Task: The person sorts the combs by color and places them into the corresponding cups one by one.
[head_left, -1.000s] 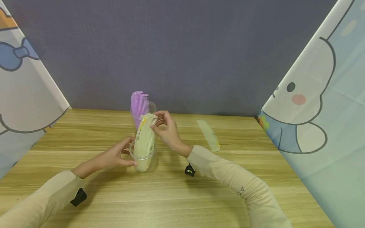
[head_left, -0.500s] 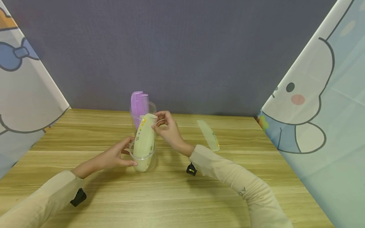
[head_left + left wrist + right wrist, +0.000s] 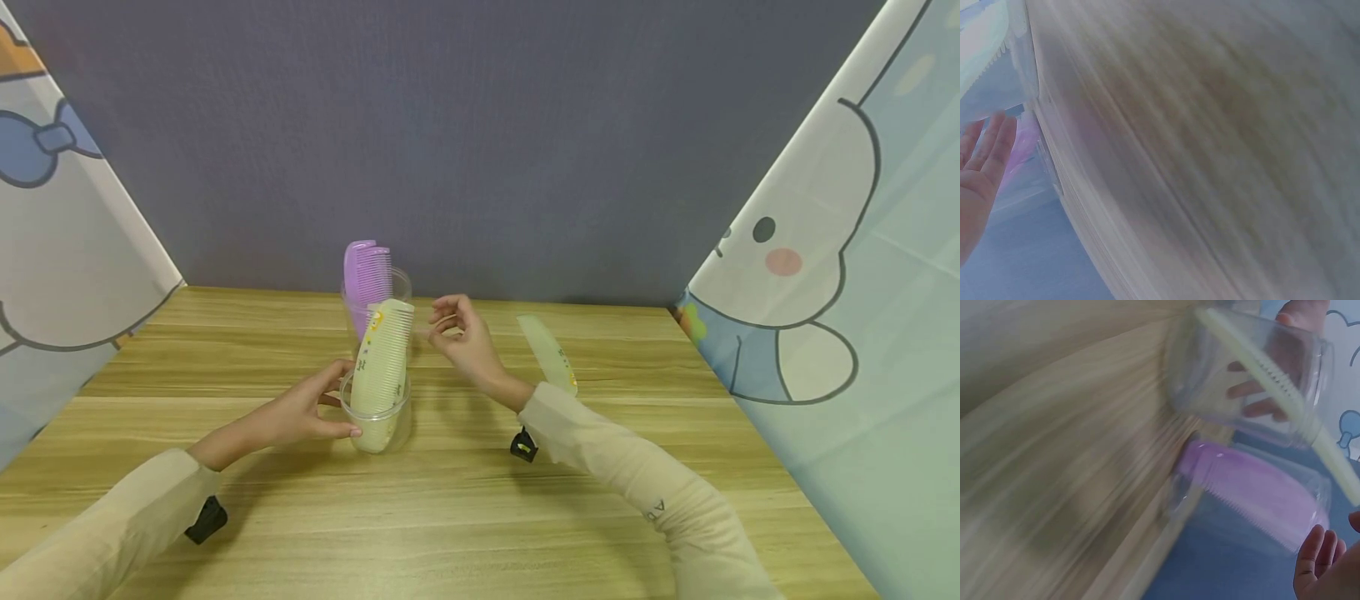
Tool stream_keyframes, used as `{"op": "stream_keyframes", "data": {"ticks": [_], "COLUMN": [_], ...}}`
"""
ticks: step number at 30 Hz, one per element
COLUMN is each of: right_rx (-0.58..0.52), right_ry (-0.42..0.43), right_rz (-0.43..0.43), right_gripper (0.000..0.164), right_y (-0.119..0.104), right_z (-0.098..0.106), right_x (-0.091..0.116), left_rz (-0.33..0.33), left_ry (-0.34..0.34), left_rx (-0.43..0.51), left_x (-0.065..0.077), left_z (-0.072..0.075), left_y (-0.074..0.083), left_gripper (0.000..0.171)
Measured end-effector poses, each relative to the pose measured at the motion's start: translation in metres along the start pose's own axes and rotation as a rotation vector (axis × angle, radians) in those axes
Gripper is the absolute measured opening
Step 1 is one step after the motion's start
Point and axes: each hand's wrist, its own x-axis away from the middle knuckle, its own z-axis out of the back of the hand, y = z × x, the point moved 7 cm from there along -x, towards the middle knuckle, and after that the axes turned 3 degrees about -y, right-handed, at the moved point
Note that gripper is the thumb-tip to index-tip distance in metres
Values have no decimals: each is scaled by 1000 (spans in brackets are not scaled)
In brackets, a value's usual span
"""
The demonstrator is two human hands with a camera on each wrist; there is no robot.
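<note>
Pale green combs (image 3: pixel 381 358), seemingly two overlapping, stand tilted in the near clear plastic cup (image 3: pixel 401 429). My left hand (image 3: pixel 303 410) holds that cup from its left side, thumb at the front and fingers farther back. In the right wrist view, those fingers show through the wall of the cup (image 3: pixel 1204 375). My right hand (image 3: pixel 467 342) is raised to the right of the combs, apart from them, fingers loosely bent around nothing. Behind, purple combs (image 3: pixel 366 271) stand in a second clear cup (image 3: pixel 402 286).
Another pale green comb (image 3: pixel 550 354) lies flat on the wooden table (image 3: pixel 450 517), right of my right hand. A dark grey panel (image 3: pixel 480 150) rises along the back edge. Cartoon-printed sheets (image 3: pixel 795 275) flank both sides.
My right hand has let go of the green comb's top edge and moved right, away from it. The comb stays in the near cup, and my left hand has not moved.
</note>
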Motion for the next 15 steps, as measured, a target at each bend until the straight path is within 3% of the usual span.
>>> {"op": "stream_keyframes", "data": {"ticks": [8,15], "right_rx": [77,149], "right_ry": [23,-3], "right_rz": [-18,-41], "right_gripper": [35,34], "right_y": [24,25], "right_z": [24,46], "right_x": [7,13], "left_rz": [5,9], "left_ry": [0,-1], "left_rx": [5,5], "left_x": [0,1], "left_z": [0,0], "left_y": [0,1], "left_gripper": [73,72]}}
